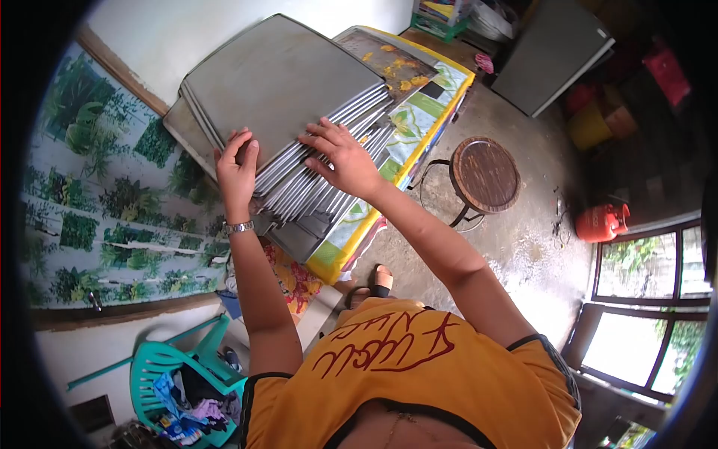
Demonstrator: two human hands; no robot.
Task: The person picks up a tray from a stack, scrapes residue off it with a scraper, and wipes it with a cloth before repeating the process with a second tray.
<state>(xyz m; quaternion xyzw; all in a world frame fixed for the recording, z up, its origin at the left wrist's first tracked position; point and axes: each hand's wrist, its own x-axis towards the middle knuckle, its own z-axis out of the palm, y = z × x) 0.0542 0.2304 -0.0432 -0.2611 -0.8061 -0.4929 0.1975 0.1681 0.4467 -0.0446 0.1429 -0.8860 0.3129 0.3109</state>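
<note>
A tall stack of flat grey metal trays [284, 82] lies on a table with a patterned, yellow-edged cover [407, 123]. At the stack's near left edge is my left hand [238, 168], a watch on its wrist, with fingers bent and apart. My right hand [340, 157] rests over the near right edge of the trays, its fingers spread. The tray edges below the top one are fanned unevenly. Behind the stack, another tray [385, 56] carries yellow-orange bits.
A round wooden stool [485, 174] stands right of the table. Further right are a red gas cylinder [602, 223] and windows. A grey cabinet [552, 54] is at the back right. A green plastic chair [146, 374] holding clothes stands at the lower left.
</note>
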